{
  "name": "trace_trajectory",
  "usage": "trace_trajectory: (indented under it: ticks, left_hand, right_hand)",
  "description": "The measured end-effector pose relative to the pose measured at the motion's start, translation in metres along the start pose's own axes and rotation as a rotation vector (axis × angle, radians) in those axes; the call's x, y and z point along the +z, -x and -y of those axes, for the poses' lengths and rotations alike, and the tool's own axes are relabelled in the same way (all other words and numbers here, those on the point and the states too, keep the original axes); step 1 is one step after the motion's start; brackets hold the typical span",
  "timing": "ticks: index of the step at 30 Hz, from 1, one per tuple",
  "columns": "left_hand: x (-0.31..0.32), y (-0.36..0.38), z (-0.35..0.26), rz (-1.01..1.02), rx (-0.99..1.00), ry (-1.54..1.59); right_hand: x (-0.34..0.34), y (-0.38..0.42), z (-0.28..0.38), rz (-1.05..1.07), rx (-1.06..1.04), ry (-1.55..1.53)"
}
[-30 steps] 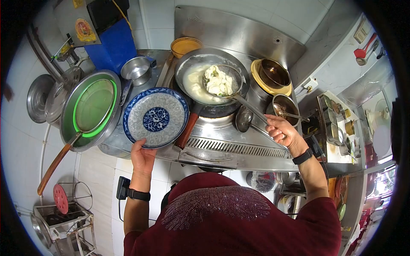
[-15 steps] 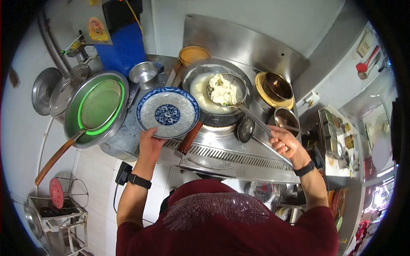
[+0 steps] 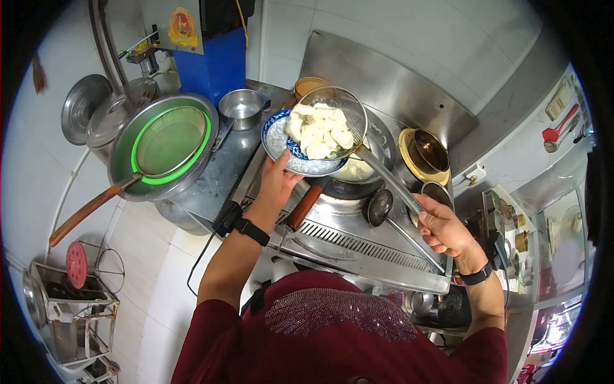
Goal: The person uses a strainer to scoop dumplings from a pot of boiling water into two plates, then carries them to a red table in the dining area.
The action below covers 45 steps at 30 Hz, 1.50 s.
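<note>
My left hand [image 3: 279, 182] grips the near rim of a blue and white plate [image 3: 276, 139]. Closed round the long metal handle of a wire strainer [image 3: 354, 105] is my right hand [image 3: 443, 227]. The strainer tilts over the plate, and pale dumpling-like food [image 3: 320, 131] lies partly in its mesh and partly over the plate. Behind and to the right of the plate, a wok [image 3: 380, 137] with cloudy liquid rests on the stove; the strainer hides part of it.
A metal basin [image 3: 121, 153] holding a green-rimmed sieve [image 3: 171, 142] is at the left, beside a small metal pot [image 3: 242, 107]. A ladle [image 3: 380, 206] lies on the stove [image 3: 348, 246]. Stacked bowls [image 3: 427, 150] stand right of the wok.
The strainer has moved left from over the wok to over the plate and tipped towards it. The plate has shifted right, closer to the wok. The view has shifted slightly.
</note>
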<state>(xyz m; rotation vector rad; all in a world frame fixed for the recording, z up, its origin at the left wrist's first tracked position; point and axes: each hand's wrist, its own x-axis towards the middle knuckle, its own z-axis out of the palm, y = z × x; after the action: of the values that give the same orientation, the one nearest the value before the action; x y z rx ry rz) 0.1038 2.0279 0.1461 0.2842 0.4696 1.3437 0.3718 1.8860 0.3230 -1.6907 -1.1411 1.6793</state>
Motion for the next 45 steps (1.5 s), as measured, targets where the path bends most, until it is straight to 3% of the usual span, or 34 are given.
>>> trace_trajectory:
  ticks: [6, 8, 9, 11, 14, 18, 20, 21, 22, 24, 26, 29, 31, 32, 34, 35, 39, 43, 45]
  left_hand:
    - [-0.012, 0.006, 0.000, 0.056, 0.023, -0.031]
    - [-0.014, 0.009, 0.001, 0.058, 0.027, -0.020]
    - [-0.014, 0.012, 0.000, 0.060, 0.030, -0.013]
    - [-0.016, 0.017, 0.000, 0.059, 0.035, -0.007]
    - [-0.026, 0.019, 0.001, 0.059, 0.031, 0.060]
    - [-0.038, 0.018, 0.006, 0.087, 0.025, 0.160]
    - [-0.039, 0.018, 0.008, 0.113, 0.041, 0.136]
    - [-0.040, 0.018, 0.007, 0.099, 0.049, 0.137]
    - [-0.042, 0.018, 0.007, 0.084, 0.058, 0.138]
    - [-0.044, 0.022, 0.004, 0.069, 0.053, 0.145]
    - [-0.047, 0.025, 0.003, 0.063, 0.026, 0.152]
    - [-0.055, 0.039, -0.007, 0.051, 0.092, 0.078]
    - [-0.067, 0.048, -0.013, 0.045, 0.088, 0.084]
    - [-0.072, 0.052, -0.014, 0.037, 0.092, 0.094]
    - [-0.069, 0.066, -0.020, 0.057, 0.080, 0.063]
    - [-0.068, 0.072, -0.022, 0.026, 0.094, 0.055]
    - [-0.069, 0.089, -0.023, -0.065, 0.101, 0.054]
    - [-0.072, 0.100, -0.026, -0.097, 0.124, 0.063]
    - [-0.075, 0.102, -0.027, -0.099, 0.125, 0.060]
  right_hand:
    - [0.006, -0.005, -0.008, -0.081, -0.073, 0.377]
    - [-0.003, -0.022, -0.026, -0.179, -0.904, 1.068]
    - [-0.001, -0.019, -0.027, -0.178, -0.904, 1.068]
    - [0.009, -0.010, -0.021, -0.240, -0.600, 1.083]
    - [0.016, -0.007, -0.022, -0.281, -0.463, 1.053]
    - [0.009, -0.004, -0.023, -0.410, -0.552, 1.071]
    - [-0.002, -0.008, -0.023, -0.288, -0.595, 0.761]
    - [0.001, -0.001, -0.015, -0.179, -0.381, 0.440]
    - [0.002, -0.003, -0.012, -0.181, -0.379, 0.435]
    - [-0.001, -0.008, -0.006, -0.150, -0.102, -0.117]
    - [-0.022, -0.030, -0.015, -0.133, -0.084, -0.243]
    - [-0.048, -0.070, -0.032, -0.245, -0.072, -0.127]
    - [-0.076, -0.100, -0.053, -0.391, -0.230, 0.527]
    - [-0.096, -0.120, -0.068, -0.396, -0.224, 0.521]
    - [-0.128, -0.152, -0.091, -0.630, -0.410, 1.334]
    - [-0.103, -0.140, -0.063, -0.582, -0.100, 1.256]
    - [-0.120, -0.179, -0.079, -0.712, 0.107, 0.894]
    - [-0.147, -0.194, -0.114, -0.675, 0.043, 1.176]
    - [-0.120, -0.157, -0.087, -0.407, -0.187, 1.066]
